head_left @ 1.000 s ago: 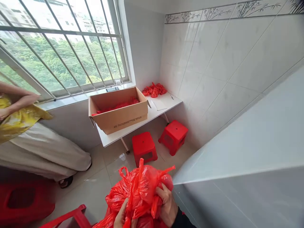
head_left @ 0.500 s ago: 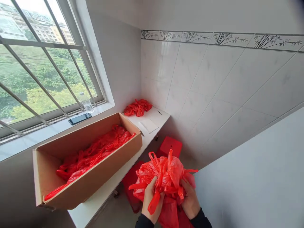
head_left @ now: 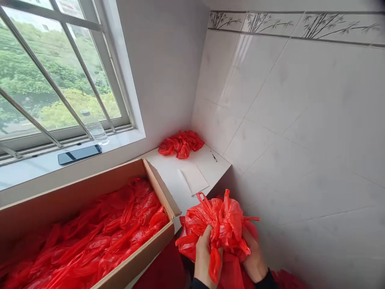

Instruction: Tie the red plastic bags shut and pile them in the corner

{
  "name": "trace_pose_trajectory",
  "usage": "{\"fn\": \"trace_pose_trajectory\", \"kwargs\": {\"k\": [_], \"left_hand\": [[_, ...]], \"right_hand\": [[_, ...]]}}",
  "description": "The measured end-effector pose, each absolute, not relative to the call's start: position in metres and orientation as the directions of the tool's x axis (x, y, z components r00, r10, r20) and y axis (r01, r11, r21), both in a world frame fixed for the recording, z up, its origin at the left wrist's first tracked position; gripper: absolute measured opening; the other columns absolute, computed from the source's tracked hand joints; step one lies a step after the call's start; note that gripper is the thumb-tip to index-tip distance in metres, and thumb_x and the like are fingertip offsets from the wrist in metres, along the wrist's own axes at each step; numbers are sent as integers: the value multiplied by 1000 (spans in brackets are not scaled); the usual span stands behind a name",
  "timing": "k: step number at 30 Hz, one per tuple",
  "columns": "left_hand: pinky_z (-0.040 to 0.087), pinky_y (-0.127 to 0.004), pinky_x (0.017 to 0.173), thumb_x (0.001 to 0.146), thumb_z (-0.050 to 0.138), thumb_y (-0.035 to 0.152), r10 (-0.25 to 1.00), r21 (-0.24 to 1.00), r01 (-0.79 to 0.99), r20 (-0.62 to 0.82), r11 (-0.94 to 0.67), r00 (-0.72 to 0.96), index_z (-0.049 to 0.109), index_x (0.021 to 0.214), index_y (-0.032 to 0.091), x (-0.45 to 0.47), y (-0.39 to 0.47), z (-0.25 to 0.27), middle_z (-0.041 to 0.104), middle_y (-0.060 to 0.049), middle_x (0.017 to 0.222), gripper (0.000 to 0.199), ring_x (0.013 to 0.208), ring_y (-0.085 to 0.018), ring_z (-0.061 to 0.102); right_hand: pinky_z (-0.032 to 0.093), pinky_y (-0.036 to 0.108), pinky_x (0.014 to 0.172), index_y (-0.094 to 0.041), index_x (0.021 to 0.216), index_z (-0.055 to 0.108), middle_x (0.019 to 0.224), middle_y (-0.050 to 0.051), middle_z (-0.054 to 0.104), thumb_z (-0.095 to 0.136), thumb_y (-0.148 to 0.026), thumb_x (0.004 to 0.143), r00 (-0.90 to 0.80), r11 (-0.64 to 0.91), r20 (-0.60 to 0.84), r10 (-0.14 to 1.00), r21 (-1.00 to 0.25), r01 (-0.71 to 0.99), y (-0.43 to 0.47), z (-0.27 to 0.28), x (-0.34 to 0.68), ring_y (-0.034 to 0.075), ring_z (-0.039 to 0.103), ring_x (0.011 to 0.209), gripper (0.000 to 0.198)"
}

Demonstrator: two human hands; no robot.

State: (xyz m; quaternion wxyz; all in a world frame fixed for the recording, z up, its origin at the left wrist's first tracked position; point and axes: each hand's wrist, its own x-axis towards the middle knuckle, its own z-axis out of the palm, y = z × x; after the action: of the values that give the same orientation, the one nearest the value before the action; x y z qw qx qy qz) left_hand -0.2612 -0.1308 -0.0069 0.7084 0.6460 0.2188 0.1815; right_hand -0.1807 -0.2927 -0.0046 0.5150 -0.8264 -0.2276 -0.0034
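Between my two hands is a bunched red plastic bag (head_left: 224, 224), with its handle loops and loose ends sticking up and out. My left hand (head_left: 206, 255) grips its left side, the thumb on top near the middle. On the right side my right hand (head_left: 253, 257) is closed on the same bag, its fingers partly hidden by the folds. To the left stands an open cardboard box (head_left: 141, 253) with a heap of red plastic bags (head_left: 99, 237) inside. What the held bag contains, if anything, I cannot tell.
On the white table (head_left: 168, 180) lie another red bag pile (head_left: 182, 143), a white sheet of paper (head_left: 194, 181) and a pen (head_left: 213, 156). The windowsill bears a phone (head_left: 80, 154) and a clear bottle (head_left: 95, 129). A tiled wall (head_left: 300, 132) rises at the right.
My view has moved closer to the table corner, so the box and table look larger. Both hands keep hold of the red bag, which appears slightly further right.
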Motion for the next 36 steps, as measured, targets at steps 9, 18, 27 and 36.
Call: {"fn": "trace_pose_trajectory", "kwargs": {"k": [9, 18, 27, 36], "left_hand": [[56, -33, 81, 69, 72, 37, 623, 972, 139, -227, 188, 748, 70, 105, 15, -100, -102, 9, 74, -10, 103, 42, 93, -29, 67], [54, -33, 88, 73, 71, 27, 774, 978, 172, -199, 118, 601, 66, 111, 16, -81, -99, 14, 73, -8, 111, 40, 97, -27, 68], [53, -37, 95, 72, 66, 25, 812, 999, 37, -50, 35, 582, 65, 118, 15, -54, -154, 28, 71, -11, 119, 47, 110, -30, 66], [54, -32, 81, 73, 60, 22, 807, 999, 28, 17, -42, 590, 66, 100, 17, 11, -90, 57, 74, -7, 104, 28, 89, -24, 68]], "right_hand": [[55, 38, 85, -19, 101, 73, 107, 10, 70, 61, -26, 86, 746, -329, 93, 659, -857, 398, -241, -4, 18, 27, 66, 93, 20], [52, 32, 76, -20, 88, 69, 94, 6, 69, 61, -27, 89, 615, -159, 128, 778, -907, 391, -207, 7, 56, 22, 63, 85, 11], [54, 35, 77, -19, 96, 73, 93, 7, 70, 61, -28, 89, 587, -32, 274, 762, -889, 457, -261, 32, 77, 24, 65, 85, 17], [51, 31, 71, -18, 86, 68, 89, 6, 69, 63, -25, 86, 537, 15, 358, 764, -841, 540, -194, 34, 150, 22, 63, 81, 9]]}}
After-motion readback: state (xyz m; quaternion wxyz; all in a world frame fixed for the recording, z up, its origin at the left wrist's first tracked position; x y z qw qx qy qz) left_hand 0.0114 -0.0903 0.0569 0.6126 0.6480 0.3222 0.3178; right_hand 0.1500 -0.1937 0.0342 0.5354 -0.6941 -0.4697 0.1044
